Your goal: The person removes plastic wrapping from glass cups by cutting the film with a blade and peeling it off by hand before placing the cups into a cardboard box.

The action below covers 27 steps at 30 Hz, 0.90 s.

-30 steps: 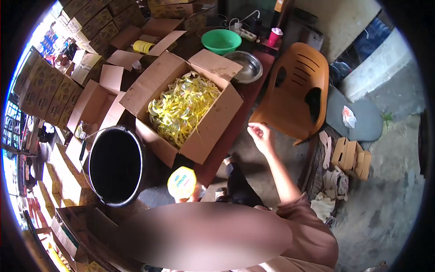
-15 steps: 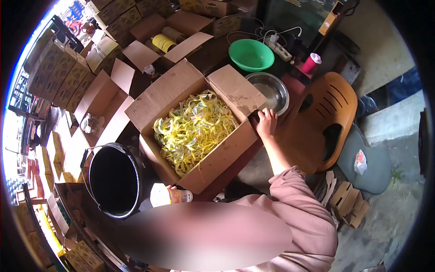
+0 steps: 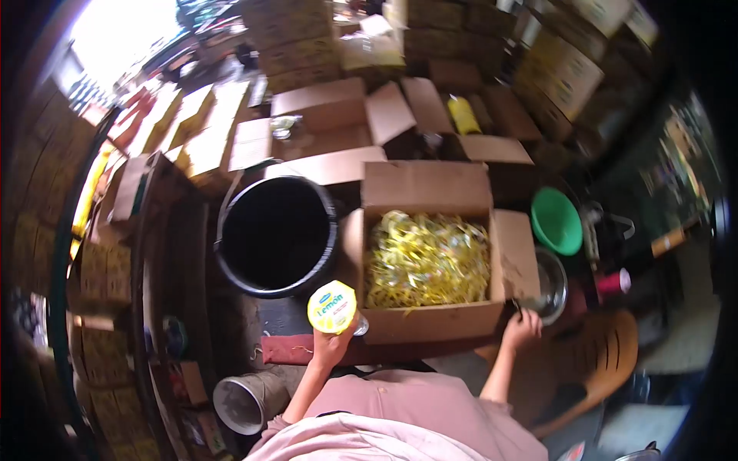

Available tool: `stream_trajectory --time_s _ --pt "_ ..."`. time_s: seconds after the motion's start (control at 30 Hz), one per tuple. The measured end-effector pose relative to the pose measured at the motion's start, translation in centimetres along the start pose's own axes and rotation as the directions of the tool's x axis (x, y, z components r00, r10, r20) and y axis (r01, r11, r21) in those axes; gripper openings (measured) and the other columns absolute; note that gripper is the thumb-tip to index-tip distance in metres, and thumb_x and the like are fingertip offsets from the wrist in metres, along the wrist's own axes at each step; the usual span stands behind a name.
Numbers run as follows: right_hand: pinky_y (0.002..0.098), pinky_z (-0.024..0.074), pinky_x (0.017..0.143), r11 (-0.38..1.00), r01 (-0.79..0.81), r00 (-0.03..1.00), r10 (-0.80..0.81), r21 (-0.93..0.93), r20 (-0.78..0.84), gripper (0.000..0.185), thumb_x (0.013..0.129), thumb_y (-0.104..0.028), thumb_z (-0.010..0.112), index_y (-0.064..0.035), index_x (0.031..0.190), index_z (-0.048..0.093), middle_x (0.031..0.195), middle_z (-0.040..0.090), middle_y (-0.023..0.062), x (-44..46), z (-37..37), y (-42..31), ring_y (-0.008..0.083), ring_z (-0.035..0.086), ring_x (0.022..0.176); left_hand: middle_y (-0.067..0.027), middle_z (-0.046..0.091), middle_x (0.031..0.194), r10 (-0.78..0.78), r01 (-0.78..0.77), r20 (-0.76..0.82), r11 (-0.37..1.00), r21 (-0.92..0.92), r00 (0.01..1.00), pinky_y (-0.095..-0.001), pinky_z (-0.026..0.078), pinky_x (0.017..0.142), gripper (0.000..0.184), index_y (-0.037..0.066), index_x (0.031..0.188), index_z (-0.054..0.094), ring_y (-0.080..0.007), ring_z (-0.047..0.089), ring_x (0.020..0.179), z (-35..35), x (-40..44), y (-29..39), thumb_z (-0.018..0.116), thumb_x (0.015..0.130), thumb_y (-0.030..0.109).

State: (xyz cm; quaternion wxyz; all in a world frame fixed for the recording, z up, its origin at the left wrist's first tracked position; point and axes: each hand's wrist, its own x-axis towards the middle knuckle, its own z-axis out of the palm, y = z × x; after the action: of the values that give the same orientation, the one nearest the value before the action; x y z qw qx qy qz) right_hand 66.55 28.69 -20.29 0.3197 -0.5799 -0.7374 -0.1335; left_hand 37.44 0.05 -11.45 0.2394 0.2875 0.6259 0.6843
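by the bucket [image 3: 277, 238], left hand [image 3: 332, 344] holds a cup [image 3: 332, 307] a bump could dislodge; right hand [image 3: 523, 329], grip unclear.

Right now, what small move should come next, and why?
Probably bring the right hand over to the cup: the left hand holds it with the printed lid facing the camera, while the right hand is well apart from it, beside the steel bowl.

a black bucket [image 3: 277, 237] and open carton [image 3: 427, 323] stand on the table [image 3: 286, 316].
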Motion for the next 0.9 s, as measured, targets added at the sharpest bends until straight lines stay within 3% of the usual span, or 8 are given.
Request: stream_trajectory --time_s 0.17,0.27,0.43,0.57,0.63,0.67,0.73,0.9 --pt "0.0386 0.0446 0.068 0.91 -0.405 0.914 0.404 0.083 0.032 0.011 0.074 -0.019 0.064 -0.0091 0.076 0.068 0.078 0.062 0.0083 -6.7 -1.2 3.6 0.028 0.057 0.074 -0.0099 0.051 0.115 0.1 -0.115 -0.095 0.979 -0.166 0.99 -0.0333 0.04 0.092 0.047 0.002 0.121 0.042 -0.0205 0.051 0.108 -4.7 3.5 3.2 0.057 0.076 -0.006" --pt "0.0354 0.0464 0.075 0.401 -0.837 0.45 0.892 0.373 0.051 0.021 0.074 -0.017 0.063 0.0015 0.084 0.066 0.091 0.064 0.0139 -12.5 1.8 8.2 0.0238 0.06 0.083 -0.0092 0.05 0.117 0.185 -0.201 -0.149 0.974 -0.105 0.971 -0.0315 0.038 0.094 0.045 0.001 0.121 0.042 -0.0189 0.05 0.109 -8.6 5.4 5.2 0.057 0.079 0.002" --pt "0.0415 0.0339 0.092 -0.084 -0.646 0.189 0.945 0.759 0.266 0.047 0.078 -0.034 0.057 -0.0061 0.116 0.054 0.113 0.057 0.0105 -9.5 -2.4 1.8 0.0241 0.053 0.104 -0.0084 0.054 0.112 0.305 -0.27 -0.198 0.945 0.184 0.931 -0.0286 0.037 0.093 0.036 0.0 0.114 0.05 -0.0158 0.051 0.106 -14.6 8.1 5.6 0.06 0.079 0.006" --pt "0.0459 0.0038 0.106 -0.421 -0.428 0.329 0.752 0.8 0.571 0.053 0.084 -0.036 0.053 -0.0133 0.13 0.037 0.14 0.031 0.0063 -4.2 -1.5 -1.8 0.0233 0.026 0.13 -0.0075 0.054 0.108 0.431 -0.383 -0.167 0.887 0.256 0.887 -0.028 0.037 0.093 0.061 0.003 0.119 0.033 -0.0143 0.052 0.101 -16.0 10.2 5.6 0.069 0.069 -0.002" --pt "0.0309 0.042 0.074 -0.635 -0.32 0.387 0.59 0.703 0.709 0.035 0.086 -0.021 0.054 -0.0117 0.119 0.048 0.104 0.059 0.0073 -1.5 -0.8 -4.4 0.0146 0.055 0.092 -0.0085 0.054 0.105 0.391 -0.354 -0.212 0.915 0.192 0.896 -0.0278 0.04 0.089 0.063 0.004 0.115 0.033 -0.0158 0.053 0.099 -15.9 11.2 5.5 0.072 0.066 -0.001" --pt "0.0228 0.0343 0.053 -0.784 -0.256 0.729 0.227 0.565 0.645 0.026 0.086 -0.016 0.054 -0.0115 0.111 0.053 0.076 0.056 0.0028 -1.5 1.2 -5.1 0.0085 0.047 0.064 -0.009 0.054 0.104 0.367 -0.319 -0.209 0.919 0.233 0.906 -0.0272 0.042 0.087 0.064 0.004 0.113 0.033 -0.0158 0.053 0.098 -15.8 11.3 5.7 0.073 0.063 -0.002" --pt "0.0234 0.034 0.057 -0.798 -0.37 0.795 -0.008 0.475 0.606 0.023 0.085 -0.014 0.055 -0.0106 0.108 0.053 0.078 0.053 0.0021 1.1 -4.1 -15.2 0.0101 0.043 0.063 -0.009 0.054 0.104 0.379 -0.326 -0.192 0.91 0.257 0.906 -0.0271 0.041 0.087 0.065 0.004 0.112 0.033 -0.0159 0.053 0.098 -15.7 11.8 5.0 0.072 0.061 -0.003" --pt "0.0213 0.0355 0.06 -0.688 -0.66 0.578 -0.207 0.303 0.789 0.013 0.078 -0.013 0.062 -0.0124 0.091 0.058 0.078 0.063 -0.001 1.6 -6.9 -28.6 0.0069 0.058 0.074 -0.0103 0.051 0.104 0.361 -0.31 -0.153 0.909 0.279 0.92 -0.0288 0.041 0.088 0.063 0.002 0.111 0.034 -0.0179 0.052 0.1 -15.1 12.9 2.6 0.072 0.062 -0.002"
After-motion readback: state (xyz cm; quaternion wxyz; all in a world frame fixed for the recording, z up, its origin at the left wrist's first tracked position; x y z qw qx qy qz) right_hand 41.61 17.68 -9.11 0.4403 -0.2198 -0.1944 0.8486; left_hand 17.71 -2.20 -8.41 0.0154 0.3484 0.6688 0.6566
